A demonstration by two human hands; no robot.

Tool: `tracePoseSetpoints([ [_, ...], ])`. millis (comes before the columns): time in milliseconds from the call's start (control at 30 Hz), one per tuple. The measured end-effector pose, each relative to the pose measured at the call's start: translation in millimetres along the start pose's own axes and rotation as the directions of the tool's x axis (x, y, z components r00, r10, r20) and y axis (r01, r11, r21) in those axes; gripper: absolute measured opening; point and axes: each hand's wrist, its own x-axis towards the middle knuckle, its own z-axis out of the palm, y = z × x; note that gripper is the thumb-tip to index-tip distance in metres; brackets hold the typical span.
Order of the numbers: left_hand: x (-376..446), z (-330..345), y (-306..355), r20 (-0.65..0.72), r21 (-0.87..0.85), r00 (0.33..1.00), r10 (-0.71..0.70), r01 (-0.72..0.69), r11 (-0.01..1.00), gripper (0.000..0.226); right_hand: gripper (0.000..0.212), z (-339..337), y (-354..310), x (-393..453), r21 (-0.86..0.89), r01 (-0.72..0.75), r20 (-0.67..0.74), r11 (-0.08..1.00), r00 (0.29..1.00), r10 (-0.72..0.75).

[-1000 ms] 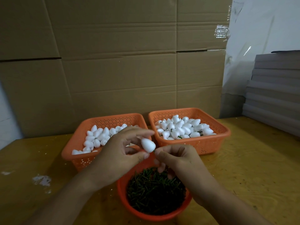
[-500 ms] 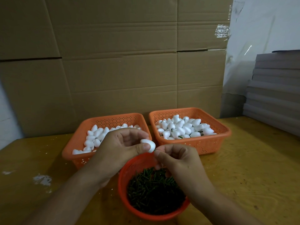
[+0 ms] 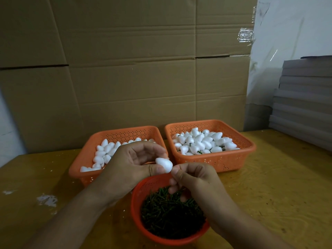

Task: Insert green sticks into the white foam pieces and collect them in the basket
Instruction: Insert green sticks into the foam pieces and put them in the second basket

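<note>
Foam piece pinched in left hand — long axis level, one end toward right hand. Right hand curled, touching that end; stick not discernible. Stick bowl directly beneath — collecting basket beyond right hand.

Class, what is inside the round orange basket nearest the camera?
The round orange basket holds a heap of green sticks. The right hand covers its far edge; the bottom is hidden.

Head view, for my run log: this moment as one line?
left hand: pinches foam piece | right hand: fingertips at its tip, stick unseen | round basket: green sticks
</note>
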Motion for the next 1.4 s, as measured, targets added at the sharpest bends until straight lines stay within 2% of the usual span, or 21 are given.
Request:
tracePoseSetpoints([
  [100, 0, 0, -1, -0.015, 0.022, 0.999, -0.038, 0.038, 0.999, 0.027, 0.018, 1, 1, 0, -0.004, 0.008, 0.0, 1.0, 1.0, -0.008],
  [200, 0, 2, -2, -0.029, 0.024, 0.998, -0.062, 0.063, 0.998, 0.019, 0.02, 2, 2, 1, -0.076, 0.084, -0.038, 0.994, 0.995, -0.087],
  [300, 0, 4, -3, -0.045, 0.013, 0.997, -0.068, 0.069, 0.998, 0.02, 0.024, 2, 2, 0, -0.117, 0.142, -0.051, 0.983, 0.987, -0.149],
  [633, 3, 2, -9, -0.04, -0.023, 0.986, -0.162, 0.161, 0.987, 0.026, 0.021, 2, 4, 2, -0.047, 0.159, -0.087, 0.986, 0.983, -0.163],
  [767, 3, 1, -10, -0.011, 0.017, 0.98, -0.2, 0.2, 0.98, 0.02, 0.022, 0, 3, 3, -0.042, 0.18, -0.106, 0.983, 0.977, -0.184],
  [933, 16, 0, -15, -0.212, 0.062, 0.963, -0.167, 0.184, 0.981, 0.02, 0.025, 2, 10, 2, -0.178, 0.303, -0.199, 0.936, 0.921, -0.336],
  [1033, 38, 11, -21, -0.206, 0.176, 0.973, -0.105, 0.142, 0.974, 0.018, 0.014, 10, 16, -3, -0.253, 0.403, -0.168, 0.88, 0.877, -0.45],
  [1167, 89, 41, -24, -0.162, 0.348, 0.987, -0.013, 0.069, 0.935, 0.023, 0.012, 17, 24, -7, -0.401, 0.519, -0.023, 0.755, 0.818, -0.574],
  [1267, 122, 64, -26, -0.13, 0.35, 0.991, -0.035, 0.079, 0.933, 0.022, 0.014, 19, 26, -8, -0.469, 0.573, 0.051, 0.672, 0.777, -0.627],
  [1333, 136, 75, -31, -0.109, 0.353, 0.991, -0.074, 0.108, 0.929, 0.025, 0.014, 17, 26, -7, -0.449, 0.561, 0.034, 0.695, 0.788, -0.614],
  [1400, 144, 81, -38, -0.088, 0.276, 0.985, -0.149, 0.168, 0.946, 0.028, 0.016, 13, 27, -4, -0.4, 0.516, -0.01, 0.758, 0.824, -0.566],
])
